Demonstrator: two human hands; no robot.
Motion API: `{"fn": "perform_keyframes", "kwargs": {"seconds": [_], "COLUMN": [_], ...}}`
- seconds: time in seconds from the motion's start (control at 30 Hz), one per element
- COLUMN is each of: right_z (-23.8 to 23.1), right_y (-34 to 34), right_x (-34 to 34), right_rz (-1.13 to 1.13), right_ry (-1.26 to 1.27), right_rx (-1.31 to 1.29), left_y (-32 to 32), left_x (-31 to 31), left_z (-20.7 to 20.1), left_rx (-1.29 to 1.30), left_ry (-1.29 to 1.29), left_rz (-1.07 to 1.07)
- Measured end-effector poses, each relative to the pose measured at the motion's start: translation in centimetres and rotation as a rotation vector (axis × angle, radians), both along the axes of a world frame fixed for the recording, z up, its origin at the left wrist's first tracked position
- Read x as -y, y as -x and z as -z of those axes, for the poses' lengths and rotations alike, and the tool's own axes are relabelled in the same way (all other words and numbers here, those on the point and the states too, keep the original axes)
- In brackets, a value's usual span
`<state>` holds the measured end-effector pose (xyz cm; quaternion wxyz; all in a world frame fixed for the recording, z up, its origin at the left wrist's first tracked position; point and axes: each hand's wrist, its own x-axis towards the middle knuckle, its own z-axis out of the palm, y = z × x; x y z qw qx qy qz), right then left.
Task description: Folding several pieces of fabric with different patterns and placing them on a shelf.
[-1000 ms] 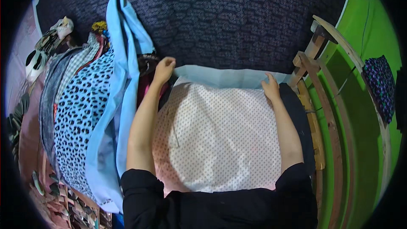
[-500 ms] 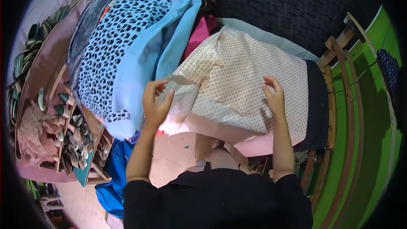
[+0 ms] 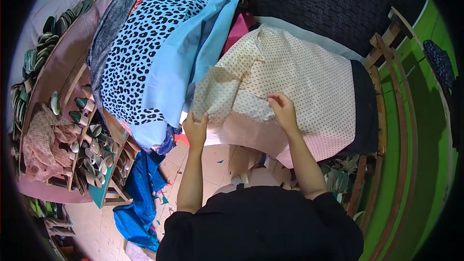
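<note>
A cream cloth with small dark dots (image 3: pixel 309 79) lies spread in front of me, its near part turned back in a paler flap with a pinkish strip below. At the flap's lower left edge, my left hand (image 3: pixel 195 129) grips the cloth between thumb and fingers. My right hand (image 3: pixel 283 111) has its fingers curled together, pinching the flap's right end near the middle of the cloth. Some fingertips of both hands are partly hidden.
Left of the cloth, light blue fabric (image 3: pixel 169 75) and leopard-print fabric (image 3: pixel 140 50) hang in a pile. Shoe parts (image 3: pixel 94 157) fill a rack at the left. A blue sheet (image 3: pixel 135 203) lies on the tiled floor. Wooden rails (image 3: pixel 401 116) stand before a green wall.
My left hand has moved right and down onto the cloth's edge. The right hand has shifted left to the flap, its fingers closing. The flap now lies flatter and my view has shifted slightly.
</note>
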<state>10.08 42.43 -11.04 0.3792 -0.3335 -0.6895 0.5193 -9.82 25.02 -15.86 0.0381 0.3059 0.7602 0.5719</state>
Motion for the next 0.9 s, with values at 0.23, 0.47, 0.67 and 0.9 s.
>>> {"fn": "perform_keyframes", "kwargs": {"seconds": [0.23, 0.47, 0.67, 0.9], "right_z": [-1.7, -0.8, -7.4, -7.9], "right_y": [6.9, 7.2, -3.3, -10.2], "right_x": [-3.3, -11.7, -14.1, -18.7], "right_rz": [-0.112, -0.096, 0.169, 0.492], "right_ry": [0.913, 0.85, 0.096, -0.197], "right_rx": [-0.131, -0.613, -0.434, -0.095], "left_y": [-6.1, -10.3, -13.0, -18.8], "left_x": [0.6, -1.6, -3.7, -9.1], "left_z": [-1.8, -4.3, -4.8, -3.3], "left_rx": [-0.191, -0.551, -0.467, -0.241], "left_ry": [-0.076, -0.044, -0.059, -0.149], "left_rz": [0.262, 0.546, 0.819, 1.063]}}
